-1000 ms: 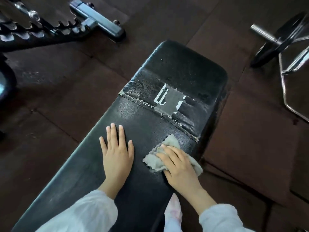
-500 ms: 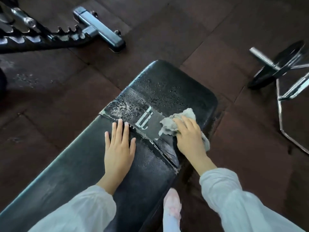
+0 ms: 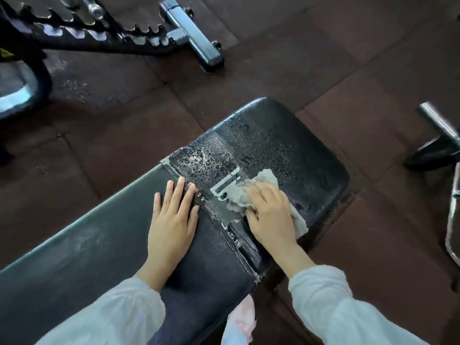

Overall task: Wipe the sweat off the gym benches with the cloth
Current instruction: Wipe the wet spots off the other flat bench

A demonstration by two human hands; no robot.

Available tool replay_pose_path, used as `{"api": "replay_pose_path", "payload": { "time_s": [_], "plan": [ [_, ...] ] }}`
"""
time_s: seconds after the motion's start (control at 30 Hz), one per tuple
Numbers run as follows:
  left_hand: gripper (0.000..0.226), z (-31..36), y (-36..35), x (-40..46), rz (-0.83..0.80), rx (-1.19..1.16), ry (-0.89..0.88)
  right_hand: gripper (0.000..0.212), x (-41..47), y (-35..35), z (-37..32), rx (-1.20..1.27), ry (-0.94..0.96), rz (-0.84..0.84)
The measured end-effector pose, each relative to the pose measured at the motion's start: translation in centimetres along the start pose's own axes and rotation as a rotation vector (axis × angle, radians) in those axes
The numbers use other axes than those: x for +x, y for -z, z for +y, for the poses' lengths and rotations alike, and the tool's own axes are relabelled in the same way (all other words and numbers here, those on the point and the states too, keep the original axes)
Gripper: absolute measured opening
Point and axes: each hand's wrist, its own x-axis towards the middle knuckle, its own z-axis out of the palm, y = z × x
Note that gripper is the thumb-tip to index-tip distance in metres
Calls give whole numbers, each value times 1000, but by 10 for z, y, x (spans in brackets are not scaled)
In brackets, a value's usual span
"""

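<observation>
Since half a second ago, right hand [image 3: 270, 212] slid the cloth [image 3: 242, 195] leftward, pressing it mid-frame on the bench [image 3: 286, 135]; left hand [image 3: 173, 220] rests flat. Mid-wipe; droplets above probably need passes next.

The desk [image 3: 99, 257] runs from lower left to centre frame. On it, the left hand [image 3: 171, 220] lies flat left of the right hand [image 3: 271, 212], which rests on the cloth [image 3: 239, 195]. A rack [image 3: 99, 33] stands upper left.
</observation>
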Motion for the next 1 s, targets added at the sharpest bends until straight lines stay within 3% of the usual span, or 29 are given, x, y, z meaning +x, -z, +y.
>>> {"api": "replay_pose_path", "payload": {
  "time_s": [0.07, 0.2, 0.43, 0.6, 0.67, 0.73, 0.87, 1.0],
  "plan": [
    [48, 1, -2, 0, 13, 3, 2, 45, 1, -6, -12, 4, 61, -22],
    [46, 0, -2, -1, 21, 9, -6, 47, -7, -3, 0, 54, 438, -96],
    [45, 1, -4, 0, 36, 33, 3, 44, 50, -13, -12, 63, 87, 23],
    [40, 3, -3, 0, 48, 28, 6, 46, 51, -14, -15, 55, 468, -160],
    [44, 4, -3, 1, 40, 6, 18, 47, 53, -11, -2, 44, 459, -153],
    [44, 4, 0, 2, 61, -32, 82, 46, 67, -12, 2, 36, 329, -83],
    [47, 0, 8, 20, 122, -97, 339, 39, 116, -30, -32, 53, 141, -8],
    [59, -15, 15, 48, 99, -132, 487, 41, 105, -41, -71, 113, 385, -109]
  ]
}}
